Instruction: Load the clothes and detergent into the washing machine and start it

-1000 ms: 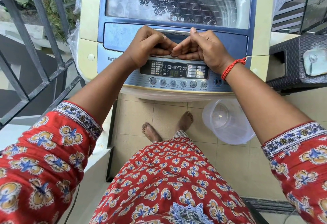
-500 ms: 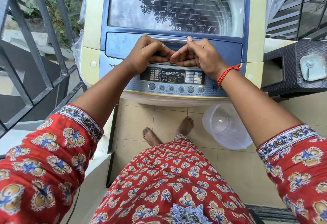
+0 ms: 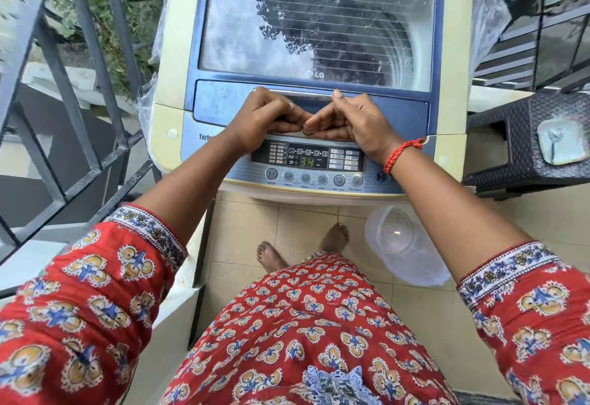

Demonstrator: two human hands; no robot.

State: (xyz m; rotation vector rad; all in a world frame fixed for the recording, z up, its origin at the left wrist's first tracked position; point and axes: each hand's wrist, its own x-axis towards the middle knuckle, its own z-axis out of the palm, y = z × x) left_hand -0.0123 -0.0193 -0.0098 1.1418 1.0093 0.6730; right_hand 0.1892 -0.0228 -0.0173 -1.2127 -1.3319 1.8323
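one washer (image 3: 319, 53) stands straight ahead, its one glass lid (image 3: 319, 30) down flat and closed, with one lit display (image 3: 306, 160) reading 34 and a row of six round buttons (image 3: 314, 177) below it, plus one start button (image 3: 380, 177) at the row's right end. two hands rest side by side at the lid's front edge: the left hand (image 3: 266, 118) and right hand (image 3: 354, 123) have their fingers curled inward, knuckles and fingertips meeting in the middle, thumbs up against the silver handle (image 3: 306, 94); whether the fingers hook under the lid edge or only lie on it, i cannot tell. one red thread (image 3: 400, 153) circles the right wrist. one clear tub (image 3: 405, 248) lies on the tiled floor (image 3: 249, 229) just right of two bare feet (image 3: 303, 246). one dark stool (image 3: 526, 142) sits right of the washer, one railing (image 3: 64, 85) left. against half a second ago the hands keep the same pose and place on the lid, the display shows the same 34, and the view has only tipped so more of the lid's far end shows. the washer's long axis runs away from the person, its panel facing up and toward them, the handle lying crosswise, left to right.
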